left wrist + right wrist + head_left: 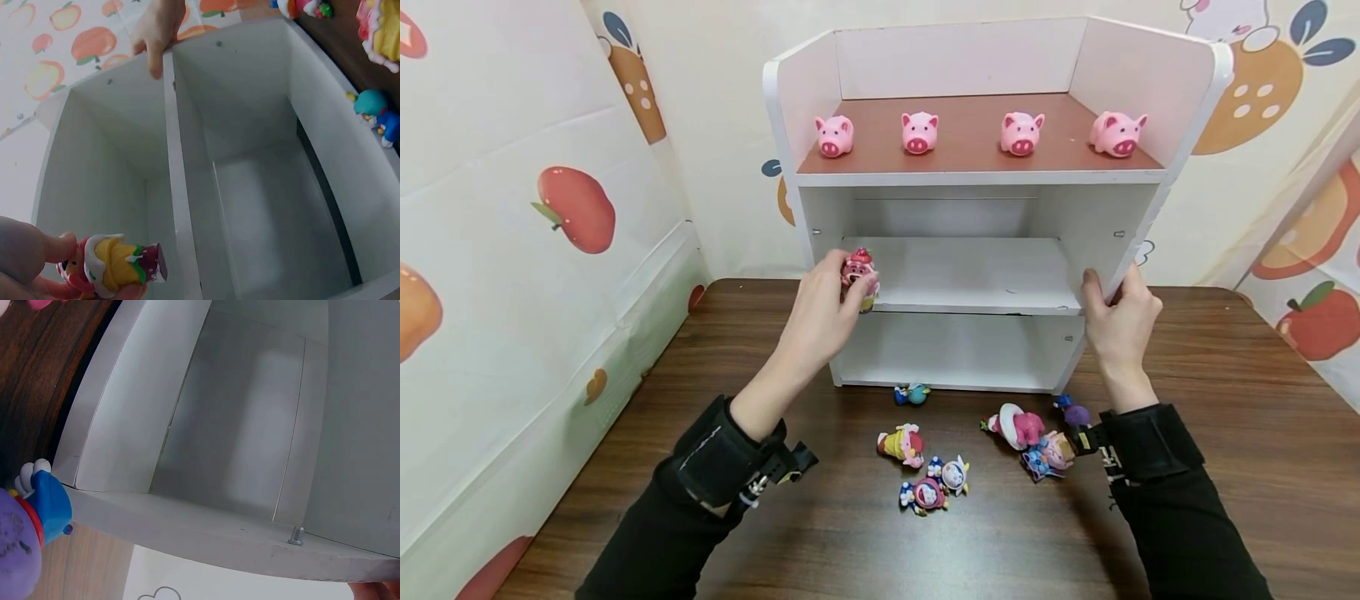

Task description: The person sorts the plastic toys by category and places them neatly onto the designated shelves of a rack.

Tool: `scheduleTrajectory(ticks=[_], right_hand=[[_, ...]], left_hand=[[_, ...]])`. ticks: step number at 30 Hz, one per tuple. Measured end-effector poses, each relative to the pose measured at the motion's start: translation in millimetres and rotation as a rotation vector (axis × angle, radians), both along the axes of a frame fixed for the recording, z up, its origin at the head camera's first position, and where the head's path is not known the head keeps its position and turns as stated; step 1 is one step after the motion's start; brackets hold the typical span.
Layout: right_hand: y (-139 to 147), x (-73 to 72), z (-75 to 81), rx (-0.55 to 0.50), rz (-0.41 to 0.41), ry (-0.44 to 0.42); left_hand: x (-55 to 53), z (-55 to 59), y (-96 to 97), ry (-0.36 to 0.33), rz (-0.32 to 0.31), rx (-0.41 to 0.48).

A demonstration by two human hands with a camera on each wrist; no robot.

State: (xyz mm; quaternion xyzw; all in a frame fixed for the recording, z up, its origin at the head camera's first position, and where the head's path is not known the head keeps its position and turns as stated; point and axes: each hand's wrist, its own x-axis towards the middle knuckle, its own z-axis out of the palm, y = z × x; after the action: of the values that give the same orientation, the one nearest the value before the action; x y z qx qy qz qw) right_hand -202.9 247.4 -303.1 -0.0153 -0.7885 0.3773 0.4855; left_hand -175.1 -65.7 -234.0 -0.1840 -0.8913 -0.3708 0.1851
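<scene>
My left hand [826, 304] pinches a small toy figurine [860, 275] at the left end of the white middle shelf [970, 271]. In the left wrist view the figurine [115, 264] lies sideways between thumb and fingers, showing yellow, white and green parts and a dark red base. My right hand [1120, 321] grips the front edge of the cabinet's right side panel, its thumb on the inner side. In the right wrist view only a bit of those fingers [375, 590] shows at the lower right.
Several pink pig figures [918, 133] stand in a row on the cabinet's brown top shelf [962, 125]. On the wooden table [1000, 550] before the cabinet lie more figurines, among them a yellow-and-pink one [902, 445], a pink one with a white band [1017, 426] and a teal-and-blue one [912, 394].
</scene>
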Motion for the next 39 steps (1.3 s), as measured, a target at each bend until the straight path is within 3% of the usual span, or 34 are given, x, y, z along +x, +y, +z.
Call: scheduleTrajectory(ticks=[7,16,25,32,39], right_hand=[[0,-0.3,-0.2,0.002,-0.002,-0.003],[1,-0.4,-1.0,-0.001,0.002,0.001],[1,-0.5,-1.8,-0.002,0.005,0.002],[0,-0.2,-1.2,0.0,0.005,0.008],[0,-0.7,-1.0,0.0,0.005,0.008]], left_hand=[[-16.6,3.2,5.9,-0.017,0.079,-0.018],[-30.3,3.7,8.4,-0.012,0.12,-0.041],[-38.8,5.5,12.5,-0.032,0.162,-0.075],[-41.8,5.9,14.9,-0.048,0.188,-0.051],[-42.2,5.1,14.6,-0.021,0.173,-0.022]])
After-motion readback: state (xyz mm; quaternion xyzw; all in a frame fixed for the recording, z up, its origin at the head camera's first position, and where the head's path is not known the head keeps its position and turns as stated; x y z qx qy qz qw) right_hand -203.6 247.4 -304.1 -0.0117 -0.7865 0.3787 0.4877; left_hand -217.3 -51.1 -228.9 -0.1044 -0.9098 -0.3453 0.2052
